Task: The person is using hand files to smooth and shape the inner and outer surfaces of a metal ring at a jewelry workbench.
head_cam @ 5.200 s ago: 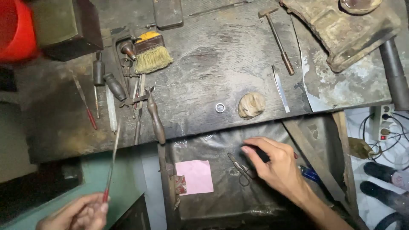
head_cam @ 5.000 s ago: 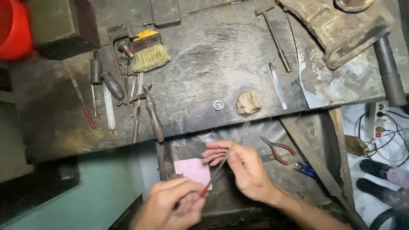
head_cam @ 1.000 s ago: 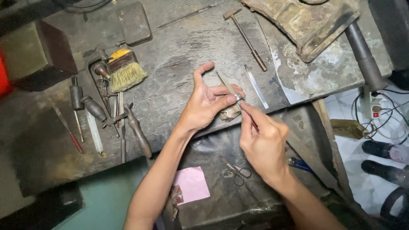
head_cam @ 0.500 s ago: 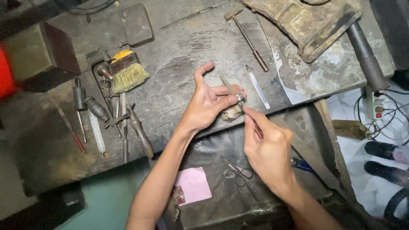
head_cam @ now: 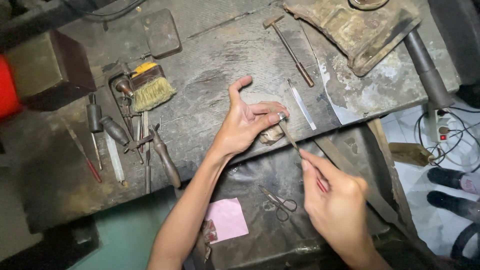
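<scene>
My left hand (head_cam: 245,124) rests on the dark workbench (head_cam: 210,65), pinching a small silver ring (head_cam: 282,116) between thumb and fingertips against a tan lump (head_cam: 272,134) at the bench edge. My right hand (head_cam: 335,195) grips a thin file with a red handle (head_cam: 295,144). The file's tip touches the ring.
A small hammer (head_cam: 289,48) and a flat metal strip (head_cam: 301,104) lie beyond the hands. A yellow-handled brush (head_cam: 150,87), pliers (head_cam: 162,155) and several hand tools sit left. Scissors (head_cam: 278,202) and a pink paper (head_cam: 227,219) lie in the dark tray below. A power strip (head_cam: 442,131) is on the floor.
Five seconds ago my hands were down at the tray; now both are at the bench edge. Over the last second the right hand has drawn the file back towards me.
</scene>
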